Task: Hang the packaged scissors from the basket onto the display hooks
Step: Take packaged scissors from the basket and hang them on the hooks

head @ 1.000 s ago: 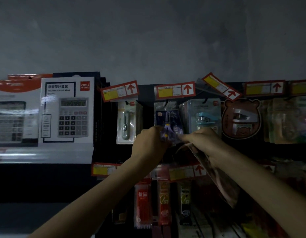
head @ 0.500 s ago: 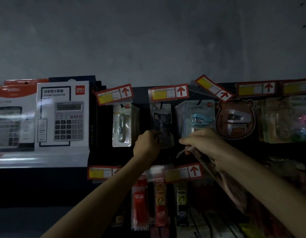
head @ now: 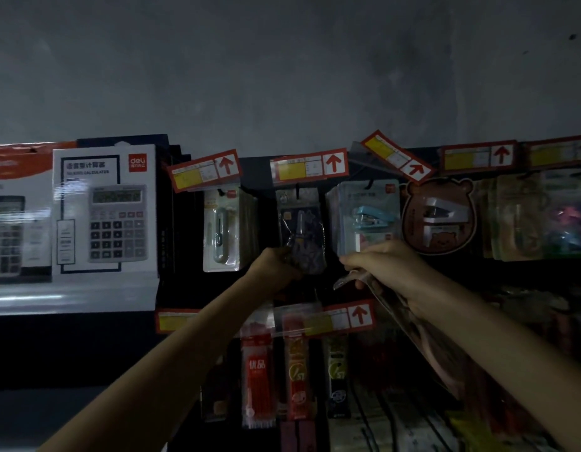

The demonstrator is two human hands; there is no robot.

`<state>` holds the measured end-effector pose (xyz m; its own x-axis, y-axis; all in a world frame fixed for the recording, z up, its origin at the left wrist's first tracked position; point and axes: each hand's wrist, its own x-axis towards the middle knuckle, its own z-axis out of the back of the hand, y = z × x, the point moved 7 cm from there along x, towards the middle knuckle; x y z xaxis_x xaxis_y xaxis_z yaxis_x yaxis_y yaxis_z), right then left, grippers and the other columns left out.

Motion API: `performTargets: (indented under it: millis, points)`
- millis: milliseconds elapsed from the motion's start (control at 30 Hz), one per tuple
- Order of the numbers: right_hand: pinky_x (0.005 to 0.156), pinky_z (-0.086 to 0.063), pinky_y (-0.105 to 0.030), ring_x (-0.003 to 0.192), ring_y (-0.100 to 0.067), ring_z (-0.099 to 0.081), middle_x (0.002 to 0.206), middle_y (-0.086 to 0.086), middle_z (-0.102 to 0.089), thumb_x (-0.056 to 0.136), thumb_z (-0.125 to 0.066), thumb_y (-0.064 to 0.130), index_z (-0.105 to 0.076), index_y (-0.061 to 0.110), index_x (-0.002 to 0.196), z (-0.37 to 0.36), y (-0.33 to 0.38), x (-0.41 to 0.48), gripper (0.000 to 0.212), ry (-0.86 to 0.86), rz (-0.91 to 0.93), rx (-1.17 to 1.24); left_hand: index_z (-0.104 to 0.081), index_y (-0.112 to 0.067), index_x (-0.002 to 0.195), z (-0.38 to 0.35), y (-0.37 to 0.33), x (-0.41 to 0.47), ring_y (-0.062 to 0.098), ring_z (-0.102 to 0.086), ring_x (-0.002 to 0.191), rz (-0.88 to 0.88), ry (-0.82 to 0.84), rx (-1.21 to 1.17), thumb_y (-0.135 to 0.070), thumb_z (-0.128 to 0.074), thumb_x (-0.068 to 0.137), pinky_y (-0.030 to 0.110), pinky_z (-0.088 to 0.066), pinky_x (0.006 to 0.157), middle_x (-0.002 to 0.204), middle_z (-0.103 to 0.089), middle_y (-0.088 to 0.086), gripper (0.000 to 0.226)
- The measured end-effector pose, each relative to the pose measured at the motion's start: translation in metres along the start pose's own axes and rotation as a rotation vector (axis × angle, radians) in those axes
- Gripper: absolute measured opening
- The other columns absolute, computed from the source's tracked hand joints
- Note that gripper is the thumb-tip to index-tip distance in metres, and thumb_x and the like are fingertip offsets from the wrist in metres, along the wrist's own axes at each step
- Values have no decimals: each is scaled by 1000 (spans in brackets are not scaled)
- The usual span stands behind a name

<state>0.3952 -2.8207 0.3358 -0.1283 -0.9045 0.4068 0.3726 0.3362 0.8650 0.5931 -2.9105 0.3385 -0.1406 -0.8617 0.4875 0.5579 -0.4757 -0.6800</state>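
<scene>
Scissors pack [head: 300, 230]: top at hook [head: 297, 192] under price tag [head: 308, 164], left of stapler pack [head: 364, 216].
Left hand [head: 276, 272]: grips its lower edge.
Right hand [head: 383, 265]: apart, pinches clear bag [head: 422, 334].

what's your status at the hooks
Left hand gripping scissors pack by its bottom. Pack up under middle price tag, seating unclear. Right hand pinching clear bag. Nothing seen blocking.

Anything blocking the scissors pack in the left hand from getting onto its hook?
Nothing visible. The top of the scissors pack already sits at the hook under the price tag; the left hand holds its lower end. The right hand, holding a clear bag, is off to the side.
</scene>
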Motion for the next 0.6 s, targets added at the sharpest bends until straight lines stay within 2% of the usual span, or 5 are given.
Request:
performTargets:
  millis: [133,300,400,500,600]
  points:
    - [46,-44,-16,52,-10,-63,62,-5,-70,89,-76,30,-79,8,85,2,-1,0,22,10,11,-11,-63,-21,133,-6,-11,-5,28,-66,108,-122,84,404,-40,-55,102,38,-55,93,123,-68,7,37]
    - [54,-46,-21,59,-14,-66,63,-6,-71,90,-75,30,-79,9,83,5,-4,0,23,18,31,-8,-49,-11,143,-42,-23,-22,38,-68,98,-521,234,831,-30,-31,107,44,-61,76,125,-63,23,45]
    - [56,-48,-22,62,-19,-67,68,-12,-72,90,-75,29,-79,6,83,4,-4,0,25,23,37,10,-20,-20,161,-51,-10,-11,48,-30,146,-434,357,1014,-64,-26,102,62,-30,116,161,-30,24,74]
    - [59,-49,-25,64,-22,-68,71,-16,-73,90,-75,30,-79,6,82,4,-6,0,26,25,38,9,17,-37,158,-54,-1,1,49,-7,151,-280,330,864,-59,-39,99,63,-19,120,168,-7,19,84]
    - [60,-49,-25,65,-22,-68,72,-16,-73,90,-75,31,-78,5,81,5,-8,1,28,28,40,-8,7,-35,160,-59,1,4,40,5,155,-281,402,880,-64,-43,95,58,-1,124,170,3,13,87]
